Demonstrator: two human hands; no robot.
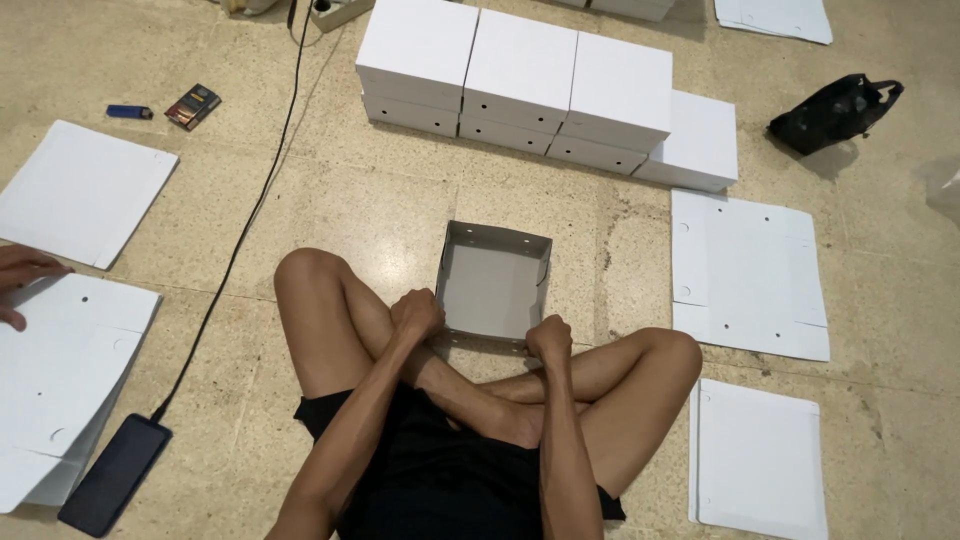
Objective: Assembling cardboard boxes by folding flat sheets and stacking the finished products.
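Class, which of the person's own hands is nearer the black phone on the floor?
Left. The left hand grips the open box's near-left corner, on the black phone's side; the right hand grips the near-right corner.

Even, soft indoor light fills the scene, bright but without hard glare. Shadows are faint and short, lying close under the stacked white boxes (540, 85) and the black bag (835, 112). Focus is sharp throughout, with slight wide-angle stretching at the edges.
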